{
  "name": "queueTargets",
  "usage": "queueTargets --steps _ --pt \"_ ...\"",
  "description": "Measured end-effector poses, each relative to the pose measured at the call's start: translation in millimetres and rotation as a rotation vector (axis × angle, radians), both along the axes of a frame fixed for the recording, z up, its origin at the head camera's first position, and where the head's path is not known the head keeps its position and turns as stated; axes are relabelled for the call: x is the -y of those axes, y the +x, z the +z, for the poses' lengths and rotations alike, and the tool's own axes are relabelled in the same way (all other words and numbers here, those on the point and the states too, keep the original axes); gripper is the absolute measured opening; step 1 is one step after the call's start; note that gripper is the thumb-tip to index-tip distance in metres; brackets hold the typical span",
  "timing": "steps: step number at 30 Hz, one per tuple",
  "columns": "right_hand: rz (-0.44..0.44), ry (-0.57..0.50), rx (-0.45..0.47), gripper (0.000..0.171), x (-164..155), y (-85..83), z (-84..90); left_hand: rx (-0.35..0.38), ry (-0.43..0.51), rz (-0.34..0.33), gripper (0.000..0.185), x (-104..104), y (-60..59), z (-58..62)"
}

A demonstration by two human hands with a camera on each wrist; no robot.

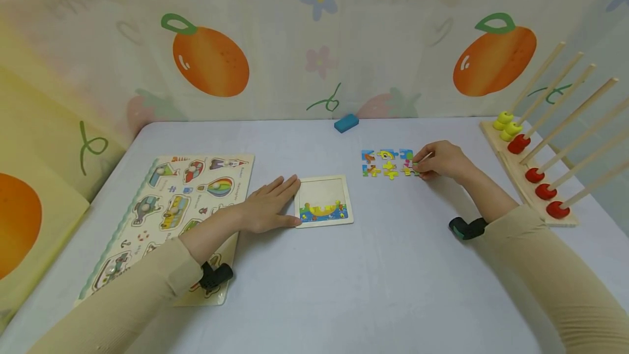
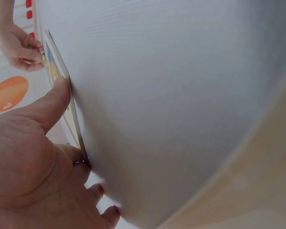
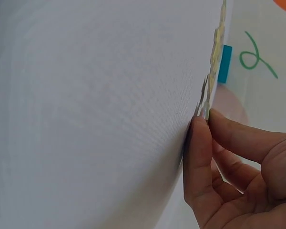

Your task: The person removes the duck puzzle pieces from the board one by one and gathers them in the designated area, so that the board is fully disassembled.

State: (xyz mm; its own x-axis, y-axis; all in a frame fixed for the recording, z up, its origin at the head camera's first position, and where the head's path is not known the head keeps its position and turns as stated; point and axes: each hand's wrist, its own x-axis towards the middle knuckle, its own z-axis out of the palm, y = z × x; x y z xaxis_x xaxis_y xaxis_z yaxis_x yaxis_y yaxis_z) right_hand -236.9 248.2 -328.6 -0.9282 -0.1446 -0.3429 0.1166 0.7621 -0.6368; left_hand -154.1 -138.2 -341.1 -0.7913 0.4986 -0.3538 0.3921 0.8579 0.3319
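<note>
Right hand (image 1: 439, 161) grip pinching a puzzle piece (image 1: 415, 166), left hand (image 1: 269, 205) flat (fingers straight) against puzzle tray (image 1: 324, 200)

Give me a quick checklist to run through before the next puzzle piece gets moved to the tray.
1. Right hand pinches a piece at the edge of the loose puzzle pieces: ok.
2. Piece lifted off the table: cannot tell.
3. Left hand rests flat against the puzzle tray, steadying it: ok.
4. Tray has open space above the bottom row: ok.
5. Path between pieces and tray unobstructed: ok.
</note>
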Motion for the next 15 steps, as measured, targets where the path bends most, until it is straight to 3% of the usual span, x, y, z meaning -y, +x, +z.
queueTargets --steps 15 --pt "-0.006 0.044 -0.060 0.033 2.9 2.5 0.9 -0.001 -0.009 -0.003 0.087 0.6 0.2 -0.4"
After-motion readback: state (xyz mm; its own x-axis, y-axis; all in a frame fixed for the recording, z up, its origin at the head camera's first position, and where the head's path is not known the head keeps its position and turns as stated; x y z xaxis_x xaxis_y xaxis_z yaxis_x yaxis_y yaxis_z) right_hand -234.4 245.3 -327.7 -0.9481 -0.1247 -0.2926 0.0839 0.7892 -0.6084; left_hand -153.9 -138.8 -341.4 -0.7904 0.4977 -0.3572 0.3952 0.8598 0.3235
